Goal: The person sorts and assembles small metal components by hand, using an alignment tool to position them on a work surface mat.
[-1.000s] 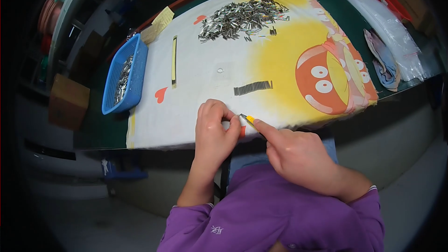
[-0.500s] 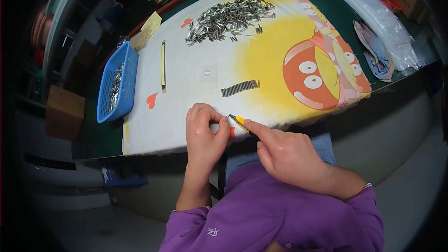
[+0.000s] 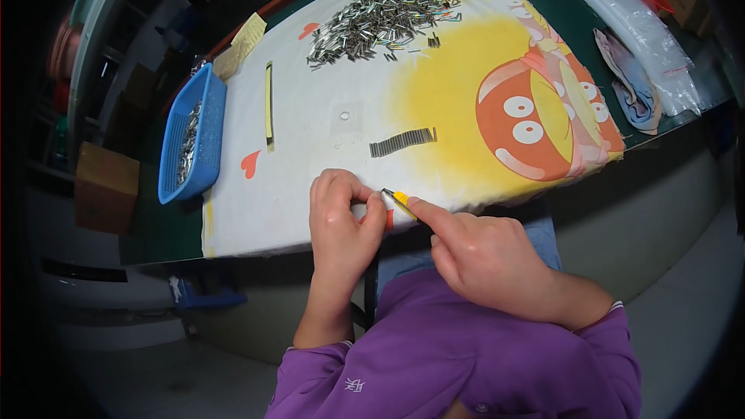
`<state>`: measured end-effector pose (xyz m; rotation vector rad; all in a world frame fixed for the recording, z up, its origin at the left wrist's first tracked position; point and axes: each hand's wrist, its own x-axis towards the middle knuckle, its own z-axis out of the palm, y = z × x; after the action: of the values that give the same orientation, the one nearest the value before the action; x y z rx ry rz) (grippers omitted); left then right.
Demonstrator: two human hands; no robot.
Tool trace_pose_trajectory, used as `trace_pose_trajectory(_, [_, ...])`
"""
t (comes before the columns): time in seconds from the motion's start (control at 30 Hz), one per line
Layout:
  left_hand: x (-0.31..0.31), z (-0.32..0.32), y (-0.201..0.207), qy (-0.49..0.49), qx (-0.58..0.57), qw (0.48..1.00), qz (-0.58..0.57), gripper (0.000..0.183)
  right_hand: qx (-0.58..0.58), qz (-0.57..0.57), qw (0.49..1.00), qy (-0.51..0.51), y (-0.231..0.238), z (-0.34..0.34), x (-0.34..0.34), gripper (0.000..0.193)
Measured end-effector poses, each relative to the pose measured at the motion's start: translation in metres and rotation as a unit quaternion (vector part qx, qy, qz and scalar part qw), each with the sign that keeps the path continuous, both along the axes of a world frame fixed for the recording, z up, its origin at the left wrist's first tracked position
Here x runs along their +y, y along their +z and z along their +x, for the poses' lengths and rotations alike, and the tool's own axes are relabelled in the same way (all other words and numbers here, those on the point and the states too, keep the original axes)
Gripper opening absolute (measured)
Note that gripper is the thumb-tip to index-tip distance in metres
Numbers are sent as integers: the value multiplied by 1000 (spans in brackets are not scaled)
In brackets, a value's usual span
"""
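Observation:
My left hand (image 3: 341,225) is closed at the near edge of the cloth, thumb and forefinger pinched together. Whatever lies between those fingertips is too small to make out. My right hand (image 3: 497,264) grips a slim yellow-and-black hand tool (image 3: 402,199) with its forefinger stretched along it. The tool's narrow dark tip reaches close to the left fingertips; whether they touch is unclear. Just beyond the hands, a row of small grey metal pins (image 3: 403,142) lies side by side on the cloth. Farther back rests a large loose pile of similar metal pieces (image 3: 380,27).
A white and yellow printed cloth (image 3: 310,116) covers the green table (image 3: 155,229). On the left stands a blue basket (image 3: 211,140) with metal pieces inside. A thin yellow-and-black strip (image 3: 269,105) lies near it. Clear plastic bags (image 3: 632,27) and a folded cloth (image 3: 632,93) are at right.
The view has shifted slightly. Both hands keep nearly the same pose, with the tool's tip still beside the left fingertips.

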<state>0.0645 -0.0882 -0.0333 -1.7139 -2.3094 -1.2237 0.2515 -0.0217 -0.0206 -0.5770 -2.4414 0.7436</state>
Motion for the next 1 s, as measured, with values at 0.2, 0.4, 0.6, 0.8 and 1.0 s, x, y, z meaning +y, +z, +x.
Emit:
trace_pose_trajectory(0.2, [2,0,0,0,-2,1000,0,15,16,-13,1000,-9,-6,-1,-1,43])
trace_pose_trajectory(0.4, [0,-1,1,3,2,1000,1,15,0,-3,1000,5,2,-2,1,44])
trace_pose_trajectory(0.6, [-2,-2,4,-9,1,1000,-13,14,-32,43,999,10,10,-1,3,43])
trace_pose_trajectory(0.8, [-10,-11,12,-42,14,998,-39,10,15,-70,997,-21,12,14,24,40])
trace_pose_trajectory(1.0, [-6,-48,20,-44,-34,991,-119,7,117,-48,972,-199,8,34,98,42])
